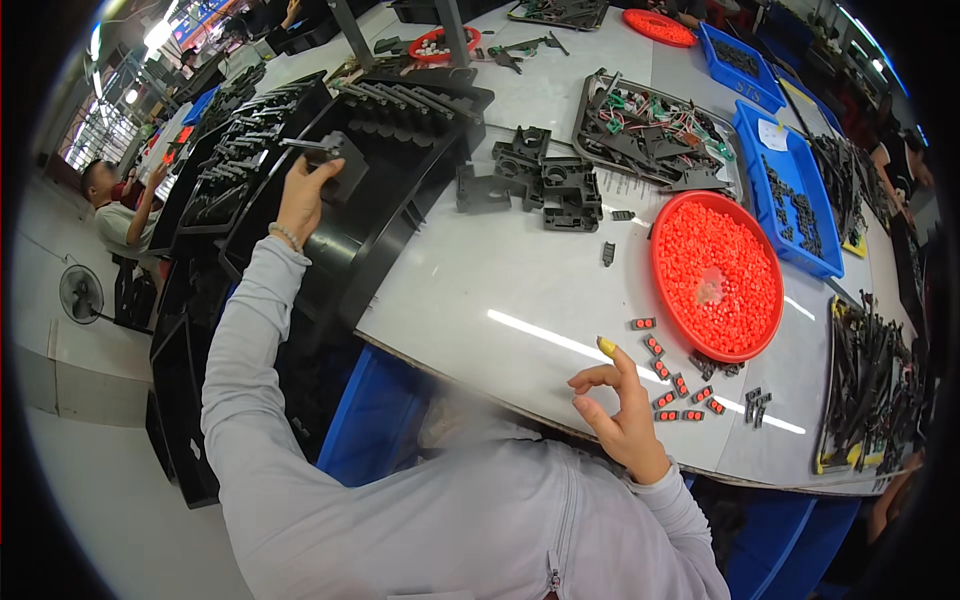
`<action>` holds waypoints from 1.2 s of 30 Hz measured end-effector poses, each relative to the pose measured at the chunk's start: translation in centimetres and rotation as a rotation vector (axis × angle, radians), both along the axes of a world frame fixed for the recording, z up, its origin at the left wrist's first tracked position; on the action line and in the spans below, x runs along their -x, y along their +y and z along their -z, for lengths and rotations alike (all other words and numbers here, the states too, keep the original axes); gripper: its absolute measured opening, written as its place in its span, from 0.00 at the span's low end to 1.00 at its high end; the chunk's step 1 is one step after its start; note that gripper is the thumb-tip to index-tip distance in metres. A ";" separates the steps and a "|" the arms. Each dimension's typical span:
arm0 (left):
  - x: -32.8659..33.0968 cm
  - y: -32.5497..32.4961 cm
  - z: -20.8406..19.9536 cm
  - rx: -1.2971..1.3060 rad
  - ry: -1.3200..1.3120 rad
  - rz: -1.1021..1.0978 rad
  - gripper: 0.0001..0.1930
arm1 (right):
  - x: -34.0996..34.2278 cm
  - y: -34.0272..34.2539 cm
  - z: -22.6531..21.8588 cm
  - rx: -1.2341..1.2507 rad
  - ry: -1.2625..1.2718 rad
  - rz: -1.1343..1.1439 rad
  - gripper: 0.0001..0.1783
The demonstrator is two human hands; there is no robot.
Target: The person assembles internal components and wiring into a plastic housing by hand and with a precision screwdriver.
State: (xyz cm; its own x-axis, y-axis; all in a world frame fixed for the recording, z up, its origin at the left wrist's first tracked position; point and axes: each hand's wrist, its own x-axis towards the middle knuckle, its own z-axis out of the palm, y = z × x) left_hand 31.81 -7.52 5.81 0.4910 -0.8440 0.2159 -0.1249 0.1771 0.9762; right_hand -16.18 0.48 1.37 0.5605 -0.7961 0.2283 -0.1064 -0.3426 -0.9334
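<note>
My left hand (301, 196), a bracelet at its wrist, grips a black plastic housing (346, 170) with a thin rod sticking out of it. It is over a large black bin (338, 240) where similar housings (405, 105) stand in a row at the far end. My right hand (626, 420) hovers over the table's near edge, fingers apart and nothing in them, a yellow cover on one fingertip. Beside it lie several small dark blocks with red inserts (680, 385). Beyond them is a round red tray (668, 290) full of tiny red pieces.
Black moulded housings (570, 190) sit mid-table. Behind them a metal tray (578, 135) holds wired parts. Blue bins (830, 262) and a tray of long black parts (860, 390) line the right. More black bins (190, 240) stand left. A person (125, 220) sits at far left.
</note>
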 end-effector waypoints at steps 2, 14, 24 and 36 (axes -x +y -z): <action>0.0 -2.5 2.2 -0.058 0.035 0.077 0.15 | 0.4 0.1 0.4 -0.020 0.013 0.059 0.35; 4.2 -8.5 7.9 -0.025 -0.266 0.189 0.22 | 1.2 0.4 1.1 -0.119 0.058 0.247 0.31; 2.3 -9.7 9.5 -0.093 -0.220 0.496 0.30 | 1.2 0.3 0.5 -0.079 0.190 0.217 0.32; -6.7 -9.0 9.7 -0.388 0.071 0.432 0.30 | 16.5 6.9 -4.5 -0.745 -0.157 0.093 0.16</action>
State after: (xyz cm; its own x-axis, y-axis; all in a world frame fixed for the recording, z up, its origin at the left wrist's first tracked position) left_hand 38.51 -16.48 -3.87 0.0868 -0.9817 -0.1697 -0.0525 -0.1746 0.9832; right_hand -32.71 7.38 5.92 0.4889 -0.8131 -0.3159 0.0486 0.3870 -0.9208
